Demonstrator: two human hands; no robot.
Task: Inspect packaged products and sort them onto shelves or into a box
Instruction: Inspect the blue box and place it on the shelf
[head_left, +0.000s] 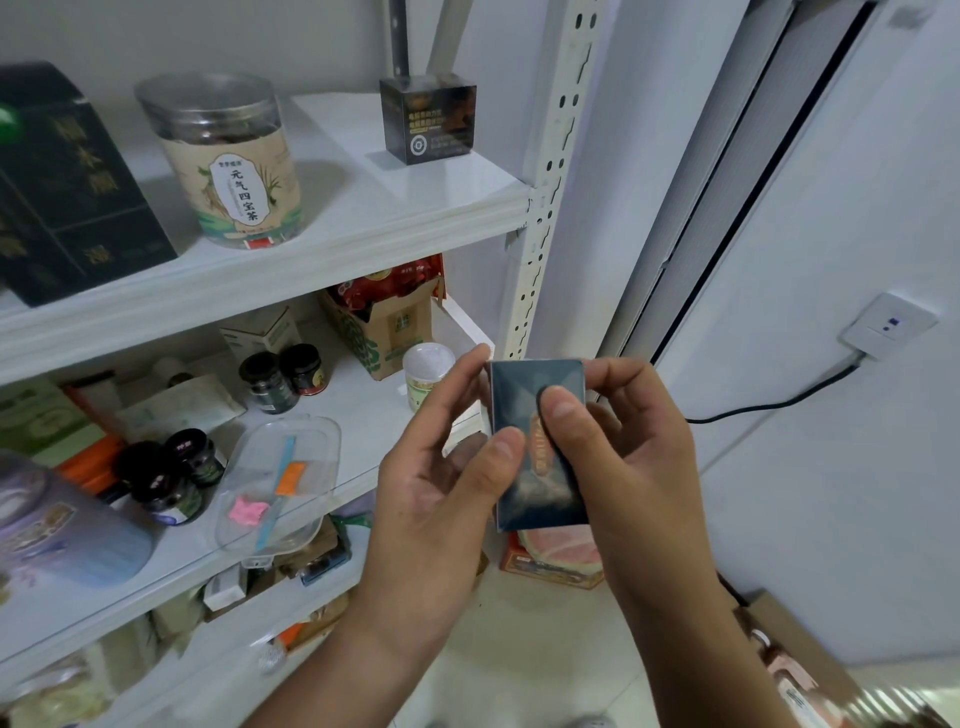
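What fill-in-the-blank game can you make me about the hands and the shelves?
1. Counting the left hand and the right hand, the small dark box is gripped by ____ hands.
2. The round jar stands on the ____ shelf.
3. The black cube box stands to the round jar's ____.
4. The clear tub holds a pink scrap and an ____ one.
Missing words: two, top, right, orange.

Soft even light; edges perhaps blurred.
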